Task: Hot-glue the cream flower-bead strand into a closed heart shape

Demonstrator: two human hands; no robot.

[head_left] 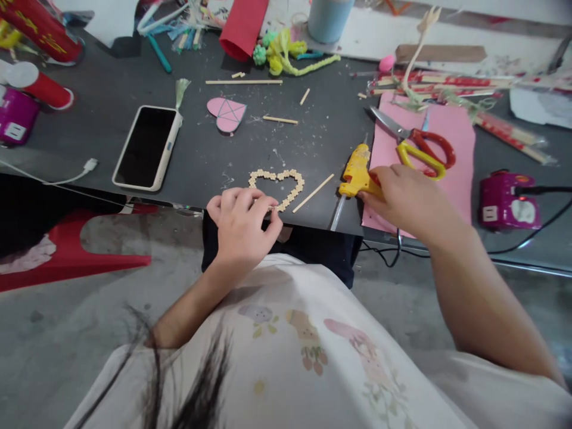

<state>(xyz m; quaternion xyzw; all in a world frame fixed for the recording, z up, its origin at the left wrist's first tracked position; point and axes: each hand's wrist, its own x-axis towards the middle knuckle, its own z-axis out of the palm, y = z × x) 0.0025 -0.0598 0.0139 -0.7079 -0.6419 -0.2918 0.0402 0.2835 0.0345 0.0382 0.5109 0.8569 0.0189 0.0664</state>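
Note:
A heart-shaped outline (292, 196) made of small pale wooden pieces lies at the table's front edge. My left hand (245, 223) covers its lower left part, thumb and index finger pinched together at its lower rim. What sits right between those fingertips is mostly hidden. My right hand (406, 199) is wrapped around the handle of a yellow hot glue gun (356, 170), which rests on the table with a clear glue stick (338, 213) sticking out toward me. Between the heart and the gun lies a thin wooden stick (313, 193).
Red and yellow scissors (422, 149) lie on a pink sheet (462, 161). Left of the heart is a phone (147, 146); behind it, a pink paper heart (227, 114) and stick pieces (280, 120). A purple box (509, 202) with a black cable stands at the right.

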